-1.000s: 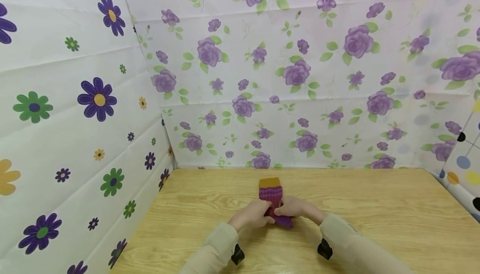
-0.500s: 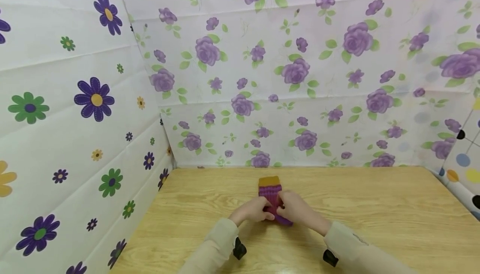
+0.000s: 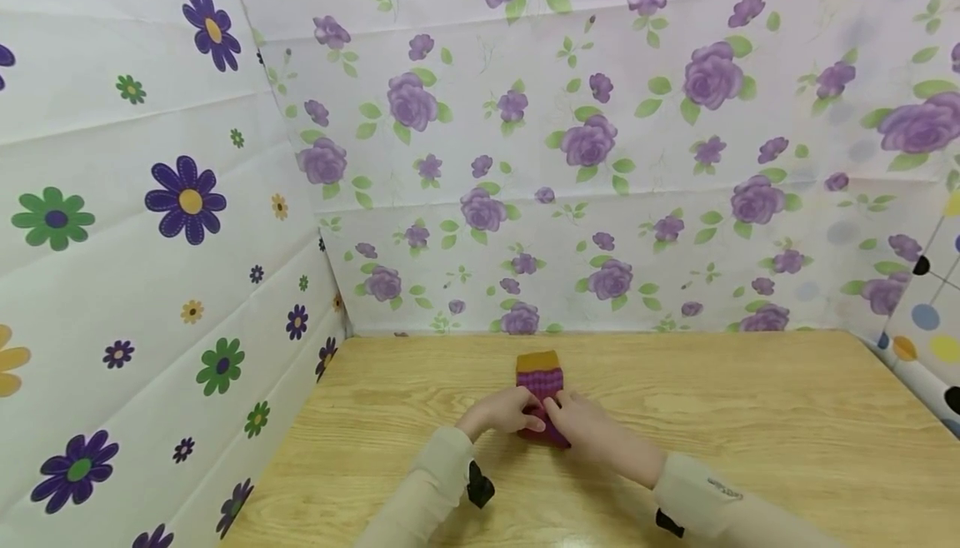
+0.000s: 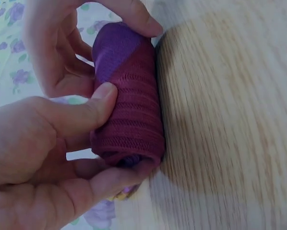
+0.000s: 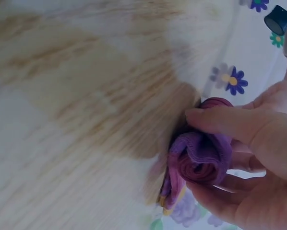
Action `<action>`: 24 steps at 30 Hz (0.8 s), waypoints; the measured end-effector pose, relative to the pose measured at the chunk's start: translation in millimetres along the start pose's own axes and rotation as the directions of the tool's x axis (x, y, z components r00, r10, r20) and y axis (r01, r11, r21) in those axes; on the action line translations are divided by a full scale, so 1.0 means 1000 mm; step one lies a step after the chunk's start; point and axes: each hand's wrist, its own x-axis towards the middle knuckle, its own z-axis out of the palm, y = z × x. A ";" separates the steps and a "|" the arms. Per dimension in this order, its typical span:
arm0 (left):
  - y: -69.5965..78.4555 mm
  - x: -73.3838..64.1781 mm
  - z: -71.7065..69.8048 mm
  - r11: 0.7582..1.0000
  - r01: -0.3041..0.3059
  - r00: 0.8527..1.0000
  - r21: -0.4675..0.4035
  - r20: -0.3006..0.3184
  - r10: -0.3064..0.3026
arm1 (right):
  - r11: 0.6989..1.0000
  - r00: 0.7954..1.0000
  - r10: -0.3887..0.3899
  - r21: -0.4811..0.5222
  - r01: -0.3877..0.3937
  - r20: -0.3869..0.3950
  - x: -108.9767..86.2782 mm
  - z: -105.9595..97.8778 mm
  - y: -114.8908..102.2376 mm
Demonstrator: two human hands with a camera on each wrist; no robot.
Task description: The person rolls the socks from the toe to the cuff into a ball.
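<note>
On the table lies a purple and maroon sock [image 3: 540,381] with an orange end pointing away from me. Its near part is rolled into a thick bundle, seen as a ribbed roll [image 4: 131,115] in the left wrist view and as a spiral of layers [image 5: 201,160] in the right wrist view. My left hand [image 3: 504,411] grips one end of the roll, thumb on top and fingers underneath. From the other side, my right hand [image 3: 588,430] pinches the opposite end between thumb and fingers. The flat orange part extends beyond both hands.
A light wooden table [image 3: 712,415] carries the sock. Behind it hangs a white sheet with purple roses [image 3: 615,148], and on the left another sheet with daisies [image 3: 112,265]. A black wrist camera [image 3: 480,485] sits below my left sleeve.
The loose purple flap on the near side has been drawn in, and the rolled part sits slightly farther from me. My right hand shifted its hold, its forearm now more stretched out.
</note>
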 end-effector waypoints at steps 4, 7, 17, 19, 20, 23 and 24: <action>-0.004 0.000 0.000 1.000 0.003 1.000 0.006 0.004 -0.003 | 0.997 0.998 -0.043 -0.060 0.040 -0.035 0.000 0.002 -0.002; -0.007 0.000 -0.001 1.000 0.011 1.000 0.013 0.003 -0.011 | 0.993 0.994 -0.080 -0.089 0.074 -0.073 -0.001 0.004 -0.002; -0.013 -0.005 0.002 0.990 0.067 0.998 -0.120 -0.015 -0.069 | 0.993 0.987 -0.107 0.035 0.112 -0.118 -0.003 0.000 0.002; -0.013 -0.005 0.002 0.987 0.067 0.997 -0.148 -0.018 -0.070 | 0.989 0.987 -0.107 0.090 0.118 -0.122 -0.002 0.000 0.005; -0.013 -0.004 0.002 0.985 0.066 0.997 -0.158 -0.021 -0.070 | 0.985 0.987 -0.106 0.120 0.120 -0.121 -0.001 0.000 0.007; -0.013 -0.003 0.004 0.984 0.055 0.997 -0.171 -0.043 -0.063 | 0.966 0.991 -0.098 0.228 0.117 -0.095 0.003 0.002 0.016; -0.013 -0.003 0.004 0.984 0.050 0.997 -0.174 -0.055 -0.061 | 0.960 0.992 -0.097 0.255 0.116 -0.087 0.005 0.003 0.019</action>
